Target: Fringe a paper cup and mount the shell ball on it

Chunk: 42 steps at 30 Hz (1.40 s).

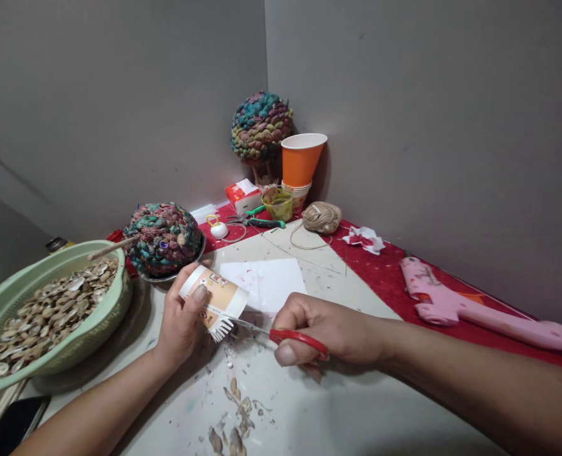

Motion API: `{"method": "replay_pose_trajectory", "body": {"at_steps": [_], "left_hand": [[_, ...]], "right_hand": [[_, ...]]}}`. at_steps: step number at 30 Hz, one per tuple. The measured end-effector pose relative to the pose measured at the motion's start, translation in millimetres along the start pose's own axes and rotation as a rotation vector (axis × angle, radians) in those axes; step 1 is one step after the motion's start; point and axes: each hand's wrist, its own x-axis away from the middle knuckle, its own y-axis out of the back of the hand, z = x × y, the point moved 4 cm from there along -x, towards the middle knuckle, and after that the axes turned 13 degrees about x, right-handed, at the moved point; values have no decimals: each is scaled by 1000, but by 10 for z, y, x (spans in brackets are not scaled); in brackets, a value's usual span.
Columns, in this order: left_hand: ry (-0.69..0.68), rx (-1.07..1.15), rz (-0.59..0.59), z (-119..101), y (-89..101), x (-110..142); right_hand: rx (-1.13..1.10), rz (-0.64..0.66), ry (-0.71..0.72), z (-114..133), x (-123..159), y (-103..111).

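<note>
Clearly, in the head view, the fringed end of the white-and-tan printed paper cup (pixel 228 296) is the delicate part: a slip of the small metal scissors with red plastic handles (pixel 281 335) could tear a strip off or run a slit too far up the wall. The left hand (pixel 183 313) is wrapped around the cup, between the hands above the pale, smooth tabletop (pixel 347 405); squeezing too hard might buckle the thin paper. The right hand (pixel 309 329) is closed around the scissor handles, blades at the fringe; a careless turn could bring them towards the left fingers.

Beside the left forearm, the oval, pale green plastic colander (pixel 119 285) holds rough, curved brown shells (pixel 56 310); an elbow knock could spill them. Behind stands a knobbly, multicoloured ball (pixel 162 240). Brittle-looking brown fragments (pixel 240 411) litter the tabletop.
</note>
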Motion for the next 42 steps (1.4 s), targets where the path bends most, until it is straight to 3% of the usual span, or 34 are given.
{"method": "replay_pose_trajectory", "body": {"at_steps": [19, 23, 26, 30, 37, 42], "left_hand": [[9, -26, 82, -5, 26, 21], [5, 0, 66, 1, 26, 31], [-47, 26, -11, -20, 37, 15], [-137, 37, -107, -59, 64, -27], [-118, 34, -99, -42, 69, -33], [-127, 2, -85, -66, 42, -10]], "right_hand": [[40, 80, 41, 39, 31, -51], [112, 105, 50, 68, 48, -39], [141, 107, 95, 102, 55, -33], [217, 17, 148, 149, 64, -39], [496, -160, 97, 137, 85, -52], [588, -188, 65, 121, 80, -45]]}}
